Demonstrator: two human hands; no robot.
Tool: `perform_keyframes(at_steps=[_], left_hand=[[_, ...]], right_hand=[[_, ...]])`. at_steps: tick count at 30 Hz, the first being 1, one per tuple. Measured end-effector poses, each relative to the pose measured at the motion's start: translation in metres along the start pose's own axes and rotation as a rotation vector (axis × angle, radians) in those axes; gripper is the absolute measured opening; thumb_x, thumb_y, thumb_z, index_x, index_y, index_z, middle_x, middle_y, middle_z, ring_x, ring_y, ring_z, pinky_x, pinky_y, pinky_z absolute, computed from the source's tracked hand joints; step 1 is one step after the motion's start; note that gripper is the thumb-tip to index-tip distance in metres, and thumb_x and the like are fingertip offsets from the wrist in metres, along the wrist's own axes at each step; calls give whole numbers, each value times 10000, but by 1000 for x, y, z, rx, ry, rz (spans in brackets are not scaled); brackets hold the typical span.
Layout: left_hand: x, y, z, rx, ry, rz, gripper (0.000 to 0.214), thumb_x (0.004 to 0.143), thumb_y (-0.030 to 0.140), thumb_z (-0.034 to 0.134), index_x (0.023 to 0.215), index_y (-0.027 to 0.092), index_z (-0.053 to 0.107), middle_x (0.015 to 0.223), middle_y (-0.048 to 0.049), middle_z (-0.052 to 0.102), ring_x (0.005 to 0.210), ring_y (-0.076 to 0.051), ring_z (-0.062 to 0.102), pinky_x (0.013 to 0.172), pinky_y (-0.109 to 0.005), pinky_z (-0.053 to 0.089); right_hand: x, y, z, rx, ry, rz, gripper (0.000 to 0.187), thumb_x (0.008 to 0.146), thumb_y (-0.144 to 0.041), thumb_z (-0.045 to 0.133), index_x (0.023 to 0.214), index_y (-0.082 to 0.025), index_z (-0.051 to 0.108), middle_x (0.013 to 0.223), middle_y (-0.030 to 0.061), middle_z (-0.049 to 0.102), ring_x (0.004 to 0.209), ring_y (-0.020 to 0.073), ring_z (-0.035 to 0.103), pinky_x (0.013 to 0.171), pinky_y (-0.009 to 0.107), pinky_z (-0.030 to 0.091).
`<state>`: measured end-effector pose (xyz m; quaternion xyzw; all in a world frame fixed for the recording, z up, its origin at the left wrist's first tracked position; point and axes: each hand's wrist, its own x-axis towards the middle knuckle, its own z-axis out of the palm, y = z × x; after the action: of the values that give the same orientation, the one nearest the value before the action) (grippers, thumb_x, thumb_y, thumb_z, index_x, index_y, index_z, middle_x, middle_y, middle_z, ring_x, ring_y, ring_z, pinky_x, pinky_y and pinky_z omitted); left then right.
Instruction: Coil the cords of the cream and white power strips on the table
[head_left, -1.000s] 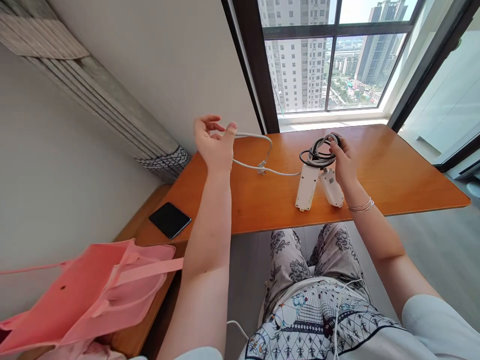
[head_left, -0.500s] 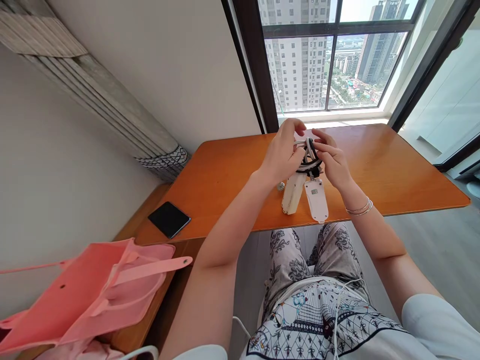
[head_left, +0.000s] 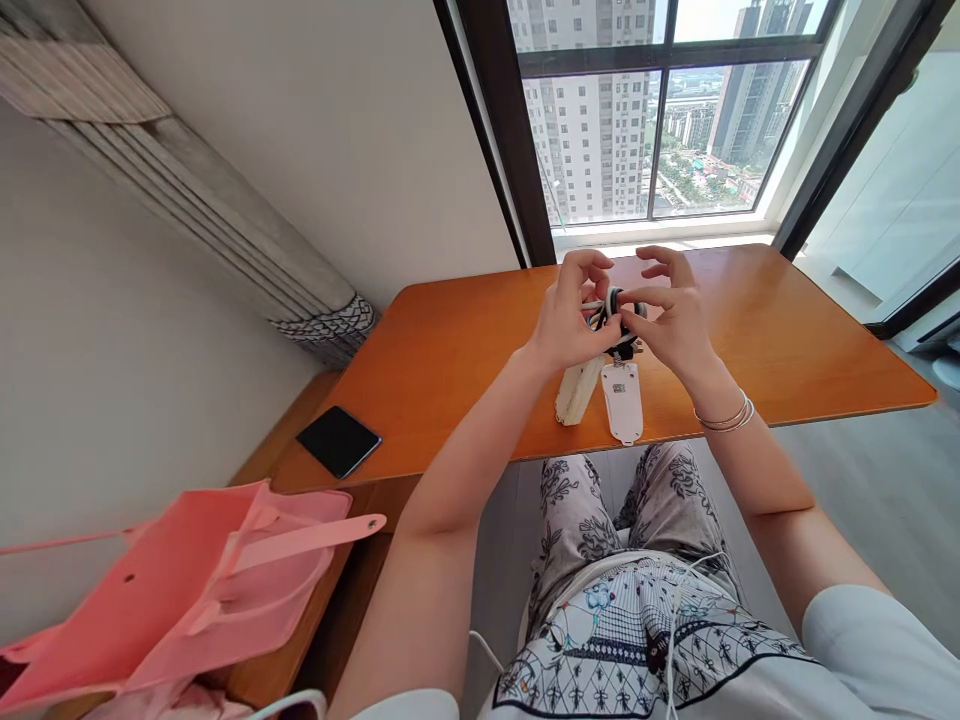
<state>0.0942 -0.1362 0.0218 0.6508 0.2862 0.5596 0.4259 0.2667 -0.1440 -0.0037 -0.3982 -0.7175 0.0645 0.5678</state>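
Observation:
Over the table's middle, my left hand is closed on a coiled bundle of white and black cable, thumb across its near side. My right hand pinches the same bundle from the right, thumb and index finger on a dark strand, its other fingers raised. Below the coil hangs a flat white device with rounded ends and a small printed label. To its left, a cream-coloured block slants down from under my left hand. Both palms hide part of the coil.
A black phone lies on the left of the wooden table. An open pink bag sits lower left, beside the table. Behind the table is a window, with a tied-back curtain to the left.
My right hand's upper fingers have lifted and spread, with thumb and index finger now pinching the coil. The white device and cream block have shifted slightly left; the small round item beside the block is now hidden.

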Motion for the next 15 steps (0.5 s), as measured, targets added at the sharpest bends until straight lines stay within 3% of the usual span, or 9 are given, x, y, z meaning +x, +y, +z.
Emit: perform_keyframes(at_steps=[5,10,12,15], left_hand=[[-2,-2,1,-62,26,-70,451,614,0,698,959,270,592,810,37,577,647,-96,537,545,-212,406],[1,-11,4,5,56,122,520,609,7,698,1002,308,540,784,67,522,527,-64,444,473,-212,315],[1,-15,8,12,77,161,509,606,-9,675,977,300,514,823,67,539,503,-52,418,464,-216,300],[-1,-18,12,-6,115,103,460,624,-1,673,948,280,507,905,47,596,518,-50,446,478,-222,329]], right_hand=[[-3,-5,3,-33,37,-42,156,798,-298,736,938,-348,779,1478,-31,475,1345,353,447,1109,644,381],[2,-6,3,-36,-50,-61,69,813,-321,724,867,-320,766,1381,1,548,1278,326,499,1088,610,420],[2,-6,4,-55,-37,-57,61,801,-302,740,856,-317,760,1365,5,559,1303,339,481,1120,643,372],[-2,-8,8,-76,41,-33,184,776,-285,771,949,-346,754,1435,-11,520,1413,372,371,1171,720,252]])
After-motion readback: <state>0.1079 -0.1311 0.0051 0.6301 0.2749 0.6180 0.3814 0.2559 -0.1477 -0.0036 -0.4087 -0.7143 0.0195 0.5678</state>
